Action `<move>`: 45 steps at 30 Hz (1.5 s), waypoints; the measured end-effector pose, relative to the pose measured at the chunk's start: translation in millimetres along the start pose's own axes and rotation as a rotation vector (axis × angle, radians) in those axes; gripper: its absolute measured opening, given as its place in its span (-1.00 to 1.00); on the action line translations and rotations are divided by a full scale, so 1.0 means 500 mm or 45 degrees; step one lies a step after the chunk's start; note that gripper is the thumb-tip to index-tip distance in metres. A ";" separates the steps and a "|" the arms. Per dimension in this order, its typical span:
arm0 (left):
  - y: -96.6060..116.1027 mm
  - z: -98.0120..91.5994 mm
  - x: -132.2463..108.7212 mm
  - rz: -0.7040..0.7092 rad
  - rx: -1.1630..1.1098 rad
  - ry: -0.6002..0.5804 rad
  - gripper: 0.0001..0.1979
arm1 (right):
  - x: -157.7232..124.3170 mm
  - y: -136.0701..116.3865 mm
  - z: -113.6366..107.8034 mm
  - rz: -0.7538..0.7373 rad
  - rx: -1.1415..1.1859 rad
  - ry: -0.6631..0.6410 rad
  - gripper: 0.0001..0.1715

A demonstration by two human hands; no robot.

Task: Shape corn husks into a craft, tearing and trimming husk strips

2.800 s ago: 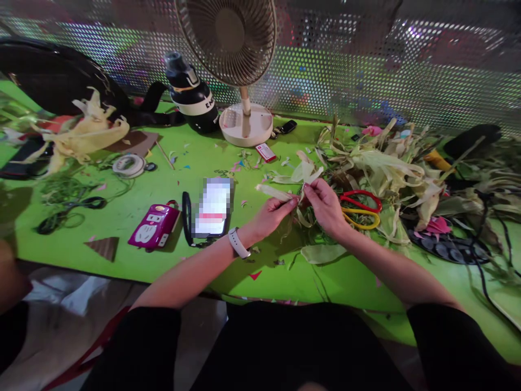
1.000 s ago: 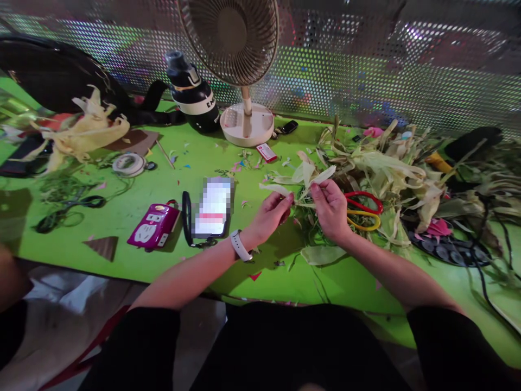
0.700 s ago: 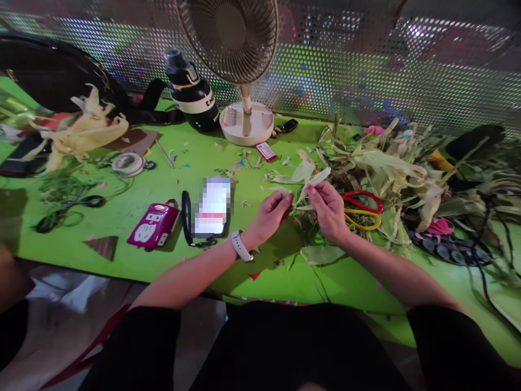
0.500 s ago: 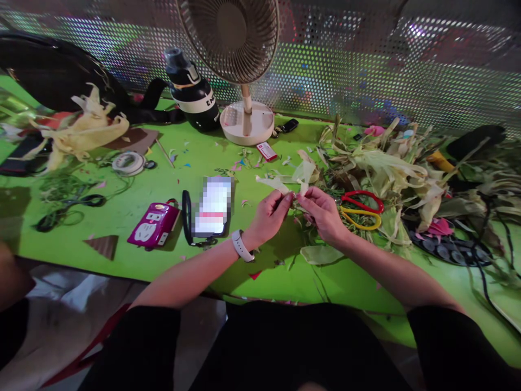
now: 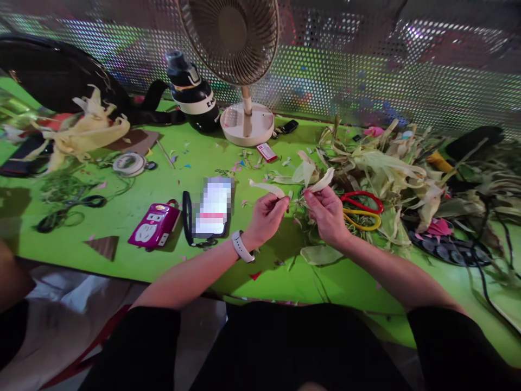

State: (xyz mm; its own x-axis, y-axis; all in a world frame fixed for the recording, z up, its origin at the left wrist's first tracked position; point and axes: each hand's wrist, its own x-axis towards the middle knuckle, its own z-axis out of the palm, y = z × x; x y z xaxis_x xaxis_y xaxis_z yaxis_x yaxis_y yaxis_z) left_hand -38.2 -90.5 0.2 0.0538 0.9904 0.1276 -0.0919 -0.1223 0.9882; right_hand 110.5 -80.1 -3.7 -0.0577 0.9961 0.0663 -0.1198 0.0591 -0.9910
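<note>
One green table (image 5: 171, 179) spans the frame. Husk heap (image 5: 391, 163) lies right of centre; fan (image 5: 230, 32) stands top centre. Left hand (image 5: 266, 214) and right hand (image 5: 328, 214), near each other at centre, each pinch a husk piece between thumb and fingertips: left strip (image 5: 264, 188), right strip (image 5: 323, 180), both just left of the heap.

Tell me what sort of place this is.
Likely a handicraft workbench: a heap of corn husks and scissors on a scrap-strewn green table, with a desk fan against a perforated metal wall.
</note>
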 end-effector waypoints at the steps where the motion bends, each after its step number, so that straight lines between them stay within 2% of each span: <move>1: 0.001 -0.001 0.002 -0.006 0.004 0.016 -0.56 | 0.000 -0.001 0.000 0.023 0.013 -0.008 -0.69; 4: 0.003 -0.003 0.006 -0.086 -0.046 0.031 -0.61 | 0.004 -0.006 0.000 0.091 0.021 -0.042 -0.64; 9: 0.004 -0.002 0.004 -0.190 -0.105 -0.213 -0.63 | 0.007 -0.011 0.003 0.124 0.057 -0.062 -0.56; 12: 0.003 0.001 0.001 -0.210 -0.151 -0.264 -0.64 | 0.005 -0.009 0.003 0.111 0.033 -0.100 -0.56; 18: -0.004 0.002 0.002 -0.191 -0.217 -0.232 -0.63 | 0.000 -0.006 0.001 0.036 -0.096 -0.166 -0.53; 26: -0.015 0.002 0.004 -0.205 -0.275 -0.239 -0.65 | 0.008 0.013 -0.003 0.094 0.098 -0.241 -0.52; 31: -0.007 -0.004 0.009 -0.174 -0.269 -0.249 -0.69 | 0.008 0.017 -0.012 0.132 0.060 -0.206 -0.51; 37: -0.004 -0.012 0.015 -0.072 -0.186 -0.306 -0.67 | 0.006 0.007 -0.015 0.264 0.116 -0.180 -0.52; 45: -0.005 -0.016 0.010 -0.164 -0.074 -0.216 -0.62 | 0.003 -0.009 0.007 0.350 0.339 -0.108 -0.59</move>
State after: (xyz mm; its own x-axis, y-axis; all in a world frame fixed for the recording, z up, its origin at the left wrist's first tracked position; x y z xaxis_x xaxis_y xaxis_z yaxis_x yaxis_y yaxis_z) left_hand -45.6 -84.8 -2.3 0.2353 0.9718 0.0175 -0.1301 0.0137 0.9914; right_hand 107.7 -79.3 1.4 -0.2038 0.9629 -0.1769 -0.3406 -0.2391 -0.9093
